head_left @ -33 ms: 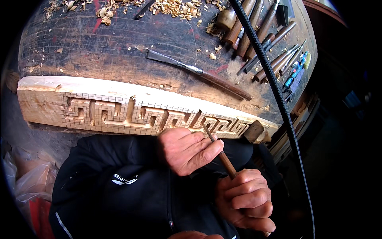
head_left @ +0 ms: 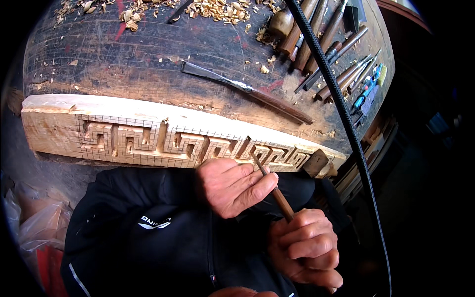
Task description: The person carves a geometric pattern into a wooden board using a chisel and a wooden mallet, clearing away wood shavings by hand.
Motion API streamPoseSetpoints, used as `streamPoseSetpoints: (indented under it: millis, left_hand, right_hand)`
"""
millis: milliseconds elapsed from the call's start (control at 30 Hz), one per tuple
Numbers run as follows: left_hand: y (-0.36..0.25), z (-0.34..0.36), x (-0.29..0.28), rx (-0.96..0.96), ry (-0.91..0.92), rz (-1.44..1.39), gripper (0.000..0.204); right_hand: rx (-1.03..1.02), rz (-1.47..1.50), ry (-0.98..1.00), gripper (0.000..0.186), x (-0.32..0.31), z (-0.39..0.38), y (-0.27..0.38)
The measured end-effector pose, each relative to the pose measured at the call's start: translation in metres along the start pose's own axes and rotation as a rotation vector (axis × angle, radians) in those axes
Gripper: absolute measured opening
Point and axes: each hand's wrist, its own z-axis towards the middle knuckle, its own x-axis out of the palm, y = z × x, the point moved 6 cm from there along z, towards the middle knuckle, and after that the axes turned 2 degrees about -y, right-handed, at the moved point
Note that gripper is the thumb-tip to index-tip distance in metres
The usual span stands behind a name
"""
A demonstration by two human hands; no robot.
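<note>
A clear plastic bag [head_left: 42, 218] sat below the left end of the carved board [head_left: 52, 128], which lay along the near edge of the dark surface [head_left: 123, 64]. Wood shavings [head_left: 217, 11] were heaped well beyond the board, and a long chisel [head_left: 215, 77] lay just behind it. At the board's near edge, the person's left hand [head_left: 235, 188] had its fingers closed around the shaft of a slim chisel [head_left: 282, 202], whose tip met the carved pattern. Farther from the board, the right hand [head_left: 307, 247] gripped the handle, fingers tightly curled. A dark block [head_left: 315, 163] sat at the board's right end.
</note>
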Motion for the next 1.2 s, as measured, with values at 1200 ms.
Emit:
streamPoseSetpoints:
  millis: [1200]
  left_hand:
    - [0.003, 0.003, -0.006, -0.066, 0.073, -0.003, 0.053]
  right_hand:
    - [0.036, -0.076, -0.009, 0.066, 0.014, 0.014, -0.02]
